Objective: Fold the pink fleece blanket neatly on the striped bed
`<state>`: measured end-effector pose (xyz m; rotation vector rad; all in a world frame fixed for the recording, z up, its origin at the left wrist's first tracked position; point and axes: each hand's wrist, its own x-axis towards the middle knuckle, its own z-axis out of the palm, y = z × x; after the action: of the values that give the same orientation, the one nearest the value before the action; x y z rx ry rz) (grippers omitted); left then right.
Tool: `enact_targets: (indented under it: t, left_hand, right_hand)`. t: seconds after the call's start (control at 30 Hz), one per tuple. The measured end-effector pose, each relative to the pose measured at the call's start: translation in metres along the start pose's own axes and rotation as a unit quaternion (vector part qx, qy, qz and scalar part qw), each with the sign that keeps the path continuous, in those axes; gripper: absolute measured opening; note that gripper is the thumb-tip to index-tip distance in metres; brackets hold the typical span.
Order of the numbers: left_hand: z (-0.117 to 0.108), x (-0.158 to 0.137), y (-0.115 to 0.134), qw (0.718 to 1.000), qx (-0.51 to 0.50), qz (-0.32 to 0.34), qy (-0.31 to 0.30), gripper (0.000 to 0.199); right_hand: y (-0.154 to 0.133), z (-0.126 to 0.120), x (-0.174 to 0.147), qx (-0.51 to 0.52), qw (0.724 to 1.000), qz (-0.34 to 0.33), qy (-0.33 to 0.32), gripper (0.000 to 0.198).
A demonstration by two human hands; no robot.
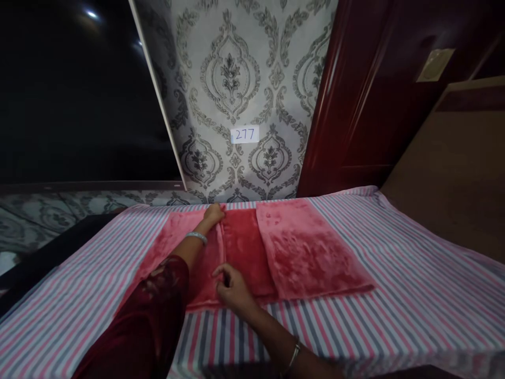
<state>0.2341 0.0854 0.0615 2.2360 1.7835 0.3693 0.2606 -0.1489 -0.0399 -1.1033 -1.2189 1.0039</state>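
A red and pink plush cloth lies folded on the table, its left and right parts turned in over a darker red middle. Reaching across to its far side, my left hand has its fingers closed on the far end of the left flap's inner edge. My right hand is over the near part of that same edge. Its fingers are loosely curved, with a gap between thumb and forefinger, and nothing shows in them. Whether its lower fingers touch the cloth I cannot tell.
A striped sheet covers the table. Behind it, a patterned wall carries a paper label reading 277. A large dark screen stands at the left. On the right are a dark red wooden panel and a brown board.
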Motion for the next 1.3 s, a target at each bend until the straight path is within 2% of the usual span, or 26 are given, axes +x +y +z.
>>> enact_targets:
  t: [0.07, 0.17, 0.33, 0.43, 0.53, 0.67, 0.8, 0.9, 1.07, 1.17, 1.3]
  left_hand:
    - [-0.002, 0.003, 0.008, 1.0, 0.007, 0.007, 0.015, 0.037]
    - [0.004, 0.003, 0.025, 0.999, 0.014, 0.031, 0.022, 0.039]
    - [0.041, -0.009, 0.045, 0.998, 0.017, 0.057, -0.013, 0.042]
    - [0.05, -0.01, 0.042, 0.998, 0.011, 0.066, -0.018, 0.041]
    - [0.04, -0.005, 0.031, 0.997, 0.007, 0.083, -0.009, 0.038]
    - [0.032, -0.005, 0.018, 0.992, 0.034, 0.119, 0.014, 0.047]
    - [0.054, -0.014, 0.014, 0.984, 0.069, 0.163, -0.023, 0.056]
    - [0.07, -0.019, 0.013, 0.981, 0.085, 0.171, -0.025, 0.061]
    - [0.073, -0.02, 0.013, 0.981, 0.086, 0.172, -0.021, 0.06]
    - [0.067, -0.021, 0.014, 0.983, 0.07, 0.167, -0.026, 0.058]
    - [0.059, -0.022, 0.027, 0.987, 0.018, 0.156, -0.019, 0.05]
  right_hand:
    - [-0.011, -0.007, -0.001, 0.017, 1.0, -0.006, 0.02, 0.024]
    - [-0.022, -0.025, -0.005, -0.016, 0.998, -0.02, 0.058, 0.027]
    - [-0.013, -0.048, -0.013, -0.087, 0.994, 0.035, 0.063, 0.025]
    - [-0.005, -0.051, -0.016, -0.104, 0.993, 0.04, 0.049, 0.024]
    - [-0.004, -0.049, -0.016, -0.112, 0.992, 0.039, 0.042, 0.023]
    - [-0.009, -0.047, -0.016, -0.104, 0.992, 0.05, 0.043, 0.022]
    - [-0.008, -0.048, -0.021, -0.116, 0.991, 0.052, 0.029, 0.02]
    - [-0.003, -0.046, -0.025, -0.154, 0.987, 0.04, 0.025, 0.02]
    - [-0.01, -0.048, -0.034, -0.225, 0.974, 0.034, 0.017, 0.024]
    - [-0.03, -0.063, -0.045, -0.29, 0.957, 0.003, 0.027, 0.032]
    - [-0.051, -0.095, -0.061, -0.383, 0.909, -0.11, 0.124, 0.033]
